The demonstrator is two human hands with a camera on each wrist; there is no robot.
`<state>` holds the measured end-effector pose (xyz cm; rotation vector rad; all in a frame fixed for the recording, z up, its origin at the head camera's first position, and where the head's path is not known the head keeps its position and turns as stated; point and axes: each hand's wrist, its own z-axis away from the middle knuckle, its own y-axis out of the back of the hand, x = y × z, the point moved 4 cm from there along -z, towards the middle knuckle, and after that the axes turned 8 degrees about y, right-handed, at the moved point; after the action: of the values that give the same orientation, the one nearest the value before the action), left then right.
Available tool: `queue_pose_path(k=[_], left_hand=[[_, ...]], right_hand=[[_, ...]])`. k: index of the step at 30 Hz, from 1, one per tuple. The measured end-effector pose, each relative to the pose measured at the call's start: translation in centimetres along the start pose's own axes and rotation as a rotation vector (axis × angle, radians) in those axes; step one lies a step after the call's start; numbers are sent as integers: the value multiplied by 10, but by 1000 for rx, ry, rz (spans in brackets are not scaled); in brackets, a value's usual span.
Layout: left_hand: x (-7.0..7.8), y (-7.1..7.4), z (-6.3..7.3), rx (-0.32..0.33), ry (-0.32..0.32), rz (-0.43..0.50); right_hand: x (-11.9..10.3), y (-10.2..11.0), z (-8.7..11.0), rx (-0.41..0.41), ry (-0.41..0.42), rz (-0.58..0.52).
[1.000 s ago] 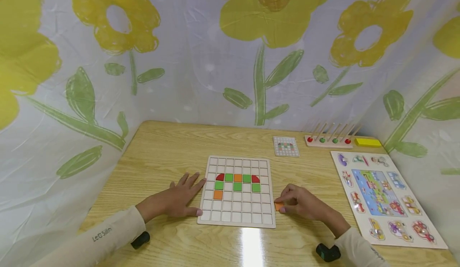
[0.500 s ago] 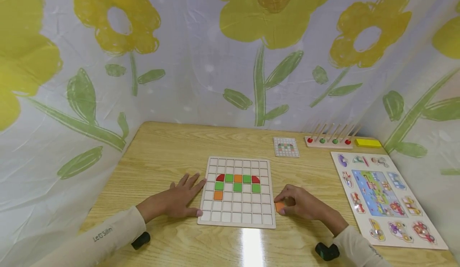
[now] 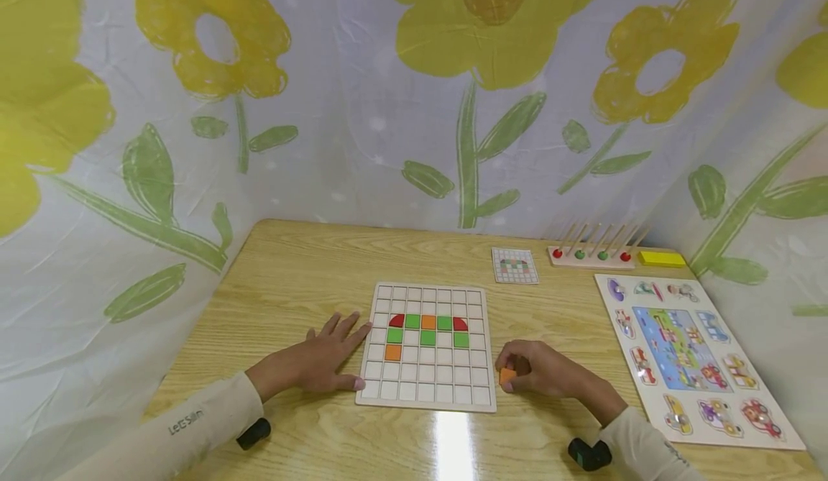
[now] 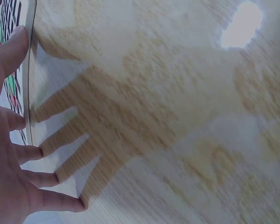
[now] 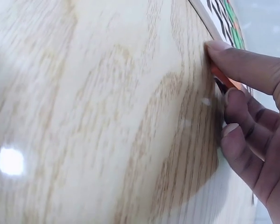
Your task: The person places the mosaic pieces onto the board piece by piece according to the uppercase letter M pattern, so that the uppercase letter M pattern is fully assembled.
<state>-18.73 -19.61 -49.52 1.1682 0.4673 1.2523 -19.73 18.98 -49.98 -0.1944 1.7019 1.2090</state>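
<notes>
A white grid board (image 3: 407,391) lies on the table, bearing several green, orange and red tiles in its upper middle cells. My left hand (image 3: 323,361) is spread flat on the wood, thumb and fingertips touching the board's left edge; the left wrist view shows the same splayed fingers (image 4: 56,200). Just off the board's right edge, my right hand (image 3: 540,369) pinches an orange square tile (image 3: 507,376) between thumb and fingers. In the right wrist view that orange tile (image 5: 222,76) is tilted and partly hidden by the thumb.
A small pattern card (image 3: 514,265) lies behind the board. At the back right stand a rack with upright pegs and beads (image 3: 591,257) and a yellow block (image 3: 661,258). A picture puzzle board (image 3: 695,366) covers the table's right side. A flowered curtain (image 3: 349,143) hangs behind.
My right hand has shifted slightly right, away from the board, and the orange tile has tipped up between its fingers. My left hand has stayed put.
</notes>
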Motion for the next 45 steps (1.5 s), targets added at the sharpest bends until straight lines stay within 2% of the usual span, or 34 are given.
queue_pose_path(k=[9, 19, 34, 45], left_hand=[[1, 2, 2, 4, -3, -3], [2, 4, 3, 8, -8, -1], [1, 2, 2, 11, -6, -2], [2, 4, 2, 12, -12, 8]], right_hand=[[-4, -3, 0, -16, -22, -71], [-1, -2, -1, -25, -30, -22], [-3, 2, -4, 32, -71, 9], [-6, 6, -2, 32, -88, -40]])
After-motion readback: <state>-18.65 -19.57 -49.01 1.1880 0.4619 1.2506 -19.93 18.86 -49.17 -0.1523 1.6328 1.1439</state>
